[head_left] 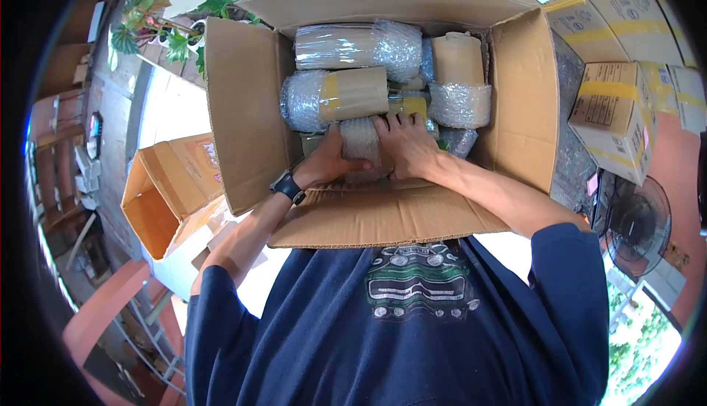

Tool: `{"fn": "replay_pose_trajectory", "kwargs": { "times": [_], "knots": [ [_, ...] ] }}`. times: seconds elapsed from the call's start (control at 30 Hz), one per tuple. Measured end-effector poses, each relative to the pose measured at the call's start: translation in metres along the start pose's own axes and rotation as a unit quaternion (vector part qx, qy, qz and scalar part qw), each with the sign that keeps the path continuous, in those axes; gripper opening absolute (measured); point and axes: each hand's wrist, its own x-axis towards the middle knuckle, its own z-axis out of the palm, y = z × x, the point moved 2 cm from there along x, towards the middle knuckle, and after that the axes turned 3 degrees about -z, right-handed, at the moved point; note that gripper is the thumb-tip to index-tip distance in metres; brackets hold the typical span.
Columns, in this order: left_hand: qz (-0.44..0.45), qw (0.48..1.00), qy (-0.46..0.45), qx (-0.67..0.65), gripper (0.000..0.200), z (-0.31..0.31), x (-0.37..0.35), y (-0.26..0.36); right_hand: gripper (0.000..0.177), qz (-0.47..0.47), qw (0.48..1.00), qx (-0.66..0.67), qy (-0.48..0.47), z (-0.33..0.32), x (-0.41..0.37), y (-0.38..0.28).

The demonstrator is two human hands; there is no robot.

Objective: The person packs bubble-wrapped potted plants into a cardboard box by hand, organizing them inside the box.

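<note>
In the head view, a large open cardboard box (383, 218) stands before me with several wrapped cylinders inside. My left hand (330, 161) grips the left side of a bubble-wrapped bundle (361, 138) at the near wall, thumb across its front. Over the right end of the same bundle curl the fingers of my right hand (409, 145). Behind it lies a cardboard roll with bubble wrap (357, 91), and farther back a shiny wrapped roll (335, 46). At the right, another cardboard roll (458, 60) has bubble wrap around its lower half.
Taped cartons (607, 100) stand at the right, with a black fan (633, 222) below them. Potted plants (177, 34) are at the upper left. An open smaller carton (166, 200) lies at the left. The big box's flaps spread outward on all sides.
</note>
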Motion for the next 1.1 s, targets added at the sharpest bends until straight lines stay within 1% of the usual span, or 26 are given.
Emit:
{"fn": "replay_pose_trajectory", "kwargs": {
  "times": [0.03, 0.1, 0.23, 0.27, 0.3, 0.33, 0.37, 0.4, 0.5, 0.57, 0.6, 0.67, 0.7, 0.77, 0.8, 0.83, 0.87, 0.9, 0.93, 0.97, 1.0, 1.03, 1.1],
  "knots": [
    [0.012, 1.0, 0.007, -0.003, 0.117, 0.001, 0.002, -0.001, 0.115, -0.011, 1.0, 0.002, -0.005, -0.001, -0.001, 0.002],
    [-0.005, 1.0, -0.023, -0.014, 0.118, 0.001, 0.004, -0.004, 0.116, -0.032, 0.999, 0.004, -0.014, -0.004, -0.004, 0.006],
    [-0.009, 0.999, -0.048, -0.013, 0.123, -0.002, -0.007, 0.007, 0.113, 0.012, 0.998, -0.057, 0.004, 0.003, -0.013, -0.009],
    [-0.019, 0.998, -0.024, 0.056, 0.13, 0.001, -0.014, 0.009, 0.112, 0.022, 0.997, -0.073, 0.013, 0.007, -0.017, -0.013],
    [-0.005, 0.997, -0.013, 0.075, 0.133, 0.004, -0.015, 0.009, 0.111, 0.031, 0.995, -0.091, 0.025, 0.005, -0.018, -0.014],
    [0.01, 0.996, -0.001, 0.093, 0.136, 0.007, -0.011, 0.005, 0.095, 0.038, 0.998, -0.024, -0.039, -0.016, -0.019, -0.019],
    [0.024, 0.994, 0.011, 0.109, 0.139, 0.009, -0.007, 0.0, 0.097, 0.035, 0.998, -0.026, -0.04, -0.014, -0.016, -0.016],
    [0.024, 0.996, 0.012, 0.084, 0.143, 0.01, -0.003, -0.007, 0.098, 0.032, 0.998, -0.026, -0.042, -0.004, -0.012, -0.011],
    [-0.025, 0.998, -0.027, 0.043, 0.145, 0.008, 0.003, 0.0, 0.105, 0.029, 0.997, -0.003, -0.068, 0.0, -0.006, -0.003],
    [0.041, 0.996, 0.009, 0.081, 0.142, 0.009, 0.006, -0.008, 0.108, 0.03, 0.997, -0.006, -0.069, 0.003, -0.003, -0.001],
    [0.073, 0.992, 0.026, 0.099, 0.141, 0.009, 0.005, -0.003, 0.108, 0.027, 0.997, -0.013, -0.066, 0.0, -0.006, -0.004],
    [0.025, 0.99, 0.014, 0.138, 0.14, 0.007, -0.001, 0.0, 0.11, 0.02, 0.998, -0.028, -0.058, -0.004, -0.01, -0.008],
    [-0.001, 0.988, 0.008, 0.157, 0.14, 0.004, -0.009, 0.01, 0.107, 0.011, 0.997, -0.049, -0.06, -0.007, -0.011, -0.009],
    [-0.02, 0.981, -0.045, 0.187, 0.124, -0.006, -0.028, 0.04, 0.103, -0.004, 0.994, -0.087, -0.066, -0.016, -0.017, -0.008],
    [-0.018, 0.977, -0.042, 0.209, 0.115, -0.011, -0.043, 0.058, 0.083, -0.013, 0.989, -0.047, -0.14, -0.048, -0.023, -0.006],
    [-0.016, 0.972, -0.04, 0.23, 0.106, -0.017, -0.058, 0.075, 0.067, 0.008, 0.971, -0.013, -0.237, -0.096, -0.036, -0.009],
    [0.003, 0.965, -0.007, 0.261, 0.095, -0.027, -0.074, 0.097, 0.063, 0.007, 0.988, 0.028, -0.149, -0.1, -0.045, 0.013],
    [0.021, 0.956, 0.028, 0.29, 0.084, -0.038, -0.087, 0.117, 0.063, -0.005, 0.993, 0.121, 0.005, -0.125, -0.07, 0.027],
    [0.069, 0.952, 0.127, 0.268, 0.072, -0.055, -0.103, 0.134, 0.067, 0.013, 0.977, 0.149, 0.15, -0.141, -0.097, 0.042],
    [0.116, 0.936, 0.225, 0.245, 0.061, -0.073, -0.117, 0.148, 0.071, 0.039, 0.969, 0.106, 0.219, -0.163, -0.118, 0.055],
    [0.12, 0.899, 0.315, 0.278, 0.065, -0.09, -0.128, 0.16, 0.077, 0.104, 0.958, 0.037, 0.266, -0.178, -0.14, 0.061],
    [0.125, 0.853, 0.403, 0.308, 0.069, -0.103, -0.135, 0.167, 0.084, 0.168, 0.935, -0.034, 0.311, -0.185, -0.16, 0.068],
    [0.157, 0.833, 0.384, 0.366, 0.072, -0.123, -0.13, 0.166, 0.092, 0.165, 0.941, 0.137, 0.264, -0.17, -0.191, 0.104]
  ]
}}
